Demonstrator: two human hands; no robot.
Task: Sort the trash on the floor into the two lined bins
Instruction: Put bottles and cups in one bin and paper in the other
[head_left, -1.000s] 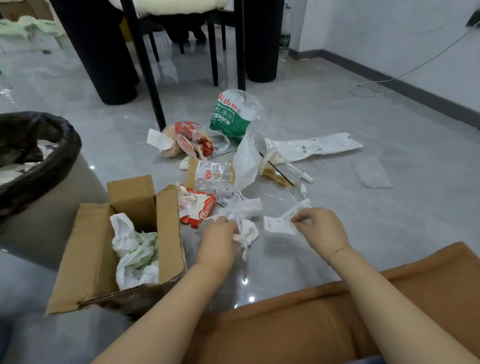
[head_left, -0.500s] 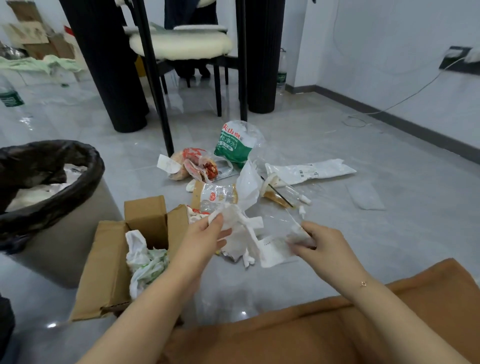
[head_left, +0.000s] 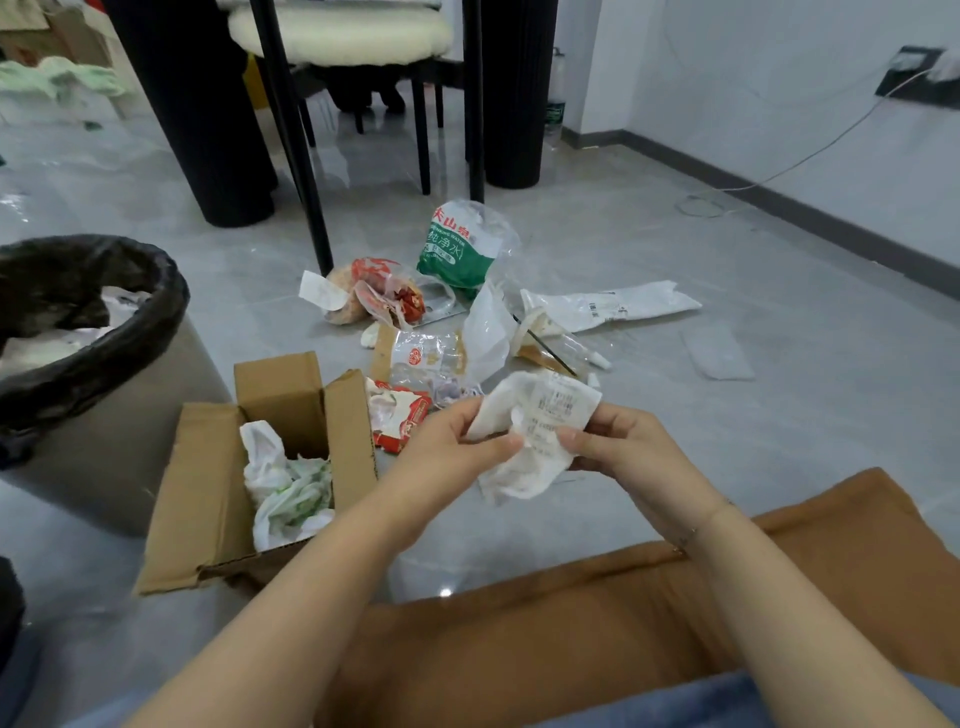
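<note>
Both hands hold a crumpled white bundle of paper and a receipt (head_left: 535, 431) above the floor. My left hand (head_left: 447, 457) pinches its left side and my right hand (head_left: 618, 452) grips its right side. Behind them trash lies on the grey floor: a red and white wrapper (head_left: 400, 415), a clear snack wrapper (head_left: 421, 358), a bag with red contents (head_left: 374, 291), a green water-label bag (head_left: 457, 249) and a white mailer bag (head_left: 613, 306). A bin with a black liner (head_left: 119, 338) stands at the left, with white trash inside.
An open cardboard box (head_left: 208, 493) holding white and green plastic bags sits between the bin and my hands. Black table legs (head_left: 208, 130) and a chair (head_left: 337, 31) stand behind the trash. A cable (head_left: 779, 171) runs along the right wall. A brown cushion (head_left: 571, 623) lies under my forearms.
Both hands picked the white paper and the receipt off the floor, lifted them and brought them together into one bundle. The view tilted upward.
</note>
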